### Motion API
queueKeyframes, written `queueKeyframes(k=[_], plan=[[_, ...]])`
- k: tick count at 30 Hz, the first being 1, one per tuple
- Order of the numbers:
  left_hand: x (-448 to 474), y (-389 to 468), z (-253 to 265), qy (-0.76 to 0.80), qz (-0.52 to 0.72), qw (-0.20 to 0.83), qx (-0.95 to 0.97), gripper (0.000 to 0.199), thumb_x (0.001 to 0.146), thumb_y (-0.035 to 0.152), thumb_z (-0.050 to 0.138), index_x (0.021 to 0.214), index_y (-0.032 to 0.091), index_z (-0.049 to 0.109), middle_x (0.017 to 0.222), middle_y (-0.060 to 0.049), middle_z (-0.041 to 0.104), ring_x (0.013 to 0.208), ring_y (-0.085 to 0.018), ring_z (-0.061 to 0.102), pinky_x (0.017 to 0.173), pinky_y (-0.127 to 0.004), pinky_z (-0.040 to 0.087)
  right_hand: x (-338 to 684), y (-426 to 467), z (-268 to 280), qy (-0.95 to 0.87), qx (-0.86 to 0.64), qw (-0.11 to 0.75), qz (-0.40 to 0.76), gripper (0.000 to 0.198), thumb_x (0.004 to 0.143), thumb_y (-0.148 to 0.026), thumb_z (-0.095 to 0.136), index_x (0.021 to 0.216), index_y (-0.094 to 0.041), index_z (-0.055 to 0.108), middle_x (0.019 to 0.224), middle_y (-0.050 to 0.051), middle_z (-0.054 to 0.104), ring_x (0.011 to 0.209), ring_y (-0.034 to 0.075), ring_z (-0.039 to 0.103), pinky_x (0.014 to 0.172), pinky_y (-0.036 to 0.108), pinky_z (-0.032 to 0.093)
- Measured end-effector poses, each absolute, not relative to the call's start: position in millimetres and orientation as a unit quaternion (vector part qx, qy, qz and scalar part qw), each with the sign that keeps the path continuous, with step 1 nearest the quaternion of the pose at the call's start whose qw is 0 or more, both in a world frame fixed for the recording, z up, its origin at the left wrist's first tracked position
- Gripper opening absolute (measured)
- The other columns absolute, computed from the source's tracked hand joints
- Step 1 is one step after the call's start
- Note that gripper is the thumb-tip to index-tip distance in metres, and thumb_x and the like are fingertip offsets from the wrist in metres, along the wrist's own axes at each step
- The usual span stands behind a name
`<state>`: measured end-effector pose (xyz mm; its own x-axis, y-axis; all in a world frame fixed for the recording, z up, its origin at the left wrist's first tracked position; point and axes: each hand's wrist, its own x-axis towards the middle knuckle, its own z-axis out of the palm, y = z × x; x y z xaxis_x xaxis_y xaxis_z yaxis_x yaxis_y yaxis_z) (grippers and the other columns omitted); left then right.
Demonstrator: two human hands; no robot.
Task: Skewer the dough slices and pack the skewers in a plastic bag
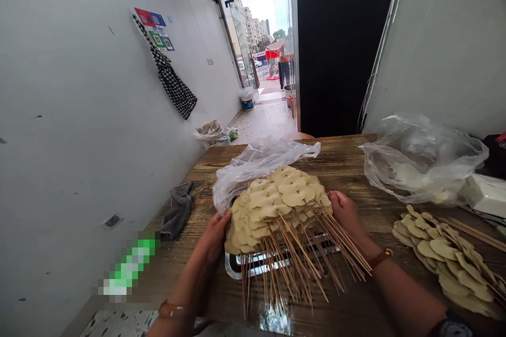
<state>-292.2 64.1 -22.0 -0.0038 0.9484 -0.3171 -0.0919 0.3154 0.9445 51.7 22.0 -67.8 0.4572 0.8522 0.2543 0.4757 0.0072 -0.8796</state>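
A big stack of skewers of thin, pale round slices point(282, 197) lies on a shiny metal tray point(234, 269) in front of me. Their bare wooden sticks fan out towards me over the tray's near edge. My left hand point(216, 231) grips the stack's left side, with its fingertips partly hidden behind the slices. On the opposite side, my right hand point(346, 211) is closed against the slices, thumb on top. Whether either hand also holds the tray's rim is hidden. A crumpled clear plastic bag point(264, 158) touches the stack's far side.
More skewers of slices point(446, 255) lie at the right of the wooden table point(340, 158). Behind them are another clear bag point(422, 160) and a white box point(488, 195). A grey cloth point(176, 210) rests by the left edge. Beyond the table is a glass doorway.
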Motion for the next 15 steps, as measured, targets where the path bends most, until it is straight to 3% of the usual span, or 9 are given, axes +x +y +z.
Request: queueKeyframes(k=[6, 15], plan=[[-287, 43, -15, 0.558, 0.433, 0.627, 0.329, 0.04, 0.078, 0.045, 0.065, 0.108, 0.019, 0.064, 0.095, -0.011, 0.074, 0.089, -0.026, 0.07, 0.072, -0.034, 0.055, 47, 17, -64, -0.505, -0.675, 0.503, 0.189, 0.044, 0.088, -0.055, 0.03, 0.063, -0.023, 0.047, 0.062, 0.005, 0.059, 0.058, 0.018, 0.051, 0.055, 0.027, 0.036], [-277, 55, -19, 0.591, 0.463, 0.563, 0.346, 0.035, 0.081, 0.046, 0.059, 0.096, 0.016, 0.069, 0.088, -0.013, 0.075, 0.087, -0.027, 0.07, 0.076, -0.037, 0.055, 53, 14, -68, -0.532, -0.705, 0.443, 0.155, 0.036, 0.088, -0.044, 0.03, 0.062, -0.024, 0.044, 0.063, 0.006, 0.06, 0.061, 0.019, 0.052, 0.057, 0.028, 0.031]])
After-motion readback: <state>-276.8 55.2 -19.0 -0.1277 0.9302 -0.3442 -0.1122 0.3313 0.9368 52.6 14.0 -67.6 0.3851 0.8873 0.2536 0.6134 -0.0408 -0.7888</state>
